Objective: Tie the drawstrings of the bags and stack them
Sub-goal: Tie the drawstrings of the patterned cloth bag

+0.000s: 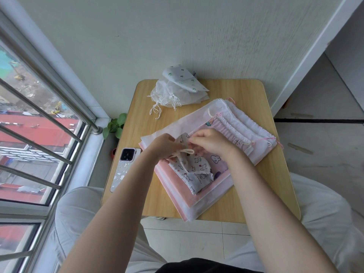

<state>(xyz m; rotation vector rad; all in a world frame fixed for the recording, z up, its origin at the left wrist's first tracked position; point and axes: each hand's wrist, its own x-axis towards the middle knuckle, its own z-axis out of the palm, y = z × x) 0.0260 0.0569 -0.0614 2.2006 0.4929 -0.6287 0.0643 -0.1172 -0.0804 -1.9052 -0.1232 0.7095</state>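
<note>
- White cotton cord: the drawstring [184,152] of the small cartoon-print pouch [194,173] is shown looped at the pouch's mouth, directly between the two hands.
- The pouch is laid on top of the stack of large pink and translucent bags [199,196], with its long axis running from the hands down toward the stack's near corner; the mouth end is the end under the grip.
- The left hand [164,146] is seen with its fingers curled round the cord at the left of the pouch's mouth.
- The right hand [211,143] is seen with its fingertips pinched together at the right of the mouth; whether cord or fabric is held there cannot be told.
- Both hands are judged equally near the knot site, so the cord ends can be drawn apart across the pouch's long axis.
- A pile of white mesh bags [173,93] is shown beyond the stack, near the wooden table's [275,174] far edge.
</note>
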